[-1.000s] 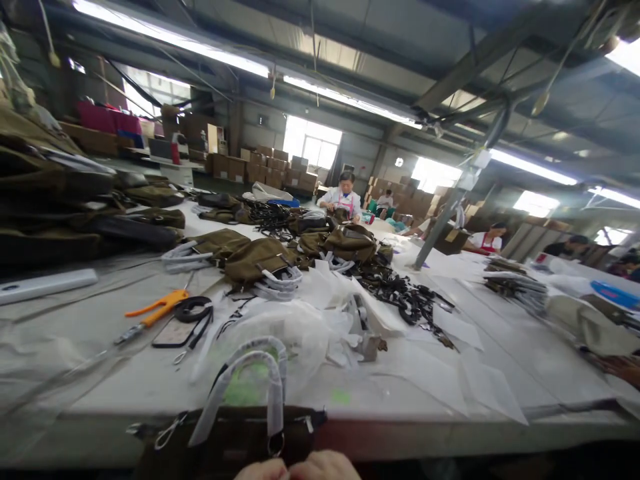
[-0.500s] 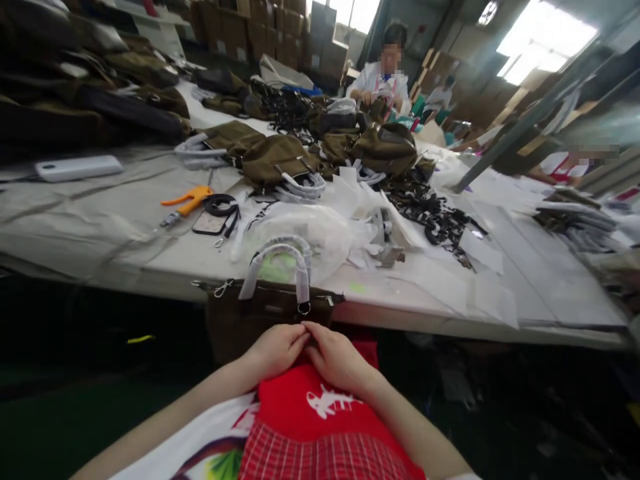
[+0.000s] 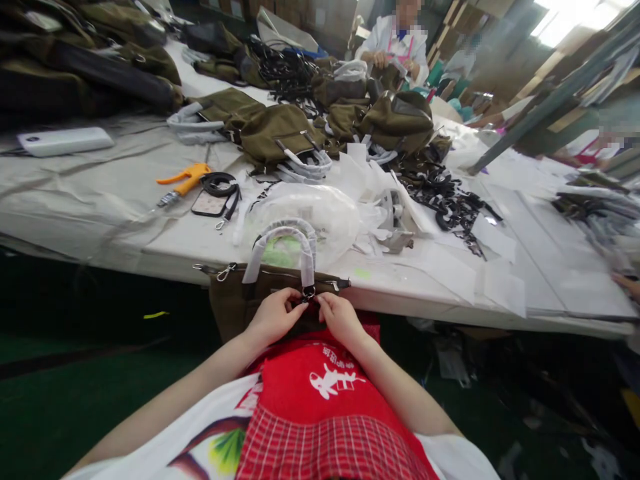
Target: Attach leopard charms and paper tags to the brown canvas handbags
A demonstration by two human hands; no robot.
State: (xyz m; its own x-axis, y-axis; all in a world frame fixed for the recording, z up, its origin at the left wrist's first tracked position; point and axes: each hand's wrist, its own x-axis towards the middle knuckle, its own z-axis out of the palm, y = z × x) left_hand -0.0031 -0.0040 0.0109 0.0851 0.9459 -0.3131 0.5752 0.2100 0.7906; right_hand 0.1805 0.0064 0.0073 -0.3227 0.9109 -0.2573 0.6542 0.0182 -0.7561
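Note:
A dark brown handbag (image 3: 227, 297) hangs upright against the table's front edge, its top about level with the tabletop. Its handles (image 3: 280, 233) are wrapped in whitish film and stand up in an arch. At the base of the nearer handle is a small metal ring (image 3: 309, 293) with a dark fitting below it. My left hand (image 3: 280, 313) pinches this fitting from the left, thumb and forefinger together. From the right, my right hand (image 3: 340, 315) has its fingertips pressed together beside the ring; what lies between them is too small to tell.
An orange air gun (image 3: 187, 179), a coiled black strap (image 3: 223, 187) and a phone (image 3: 207, 205) lie left of a clear plastic bag (image 3: 310, 213). Olive bags (image 3: 280, 137) and black straps (image 3: 445, 200) are heaped behind. A co-worker (image 3: 395, 47) works across the table (image 3: 125, 233).
Both hands have moved up from the bag's front to the ring at the handle's base, and their fingertips have drawn slightly apart. The view has tilted down a little.

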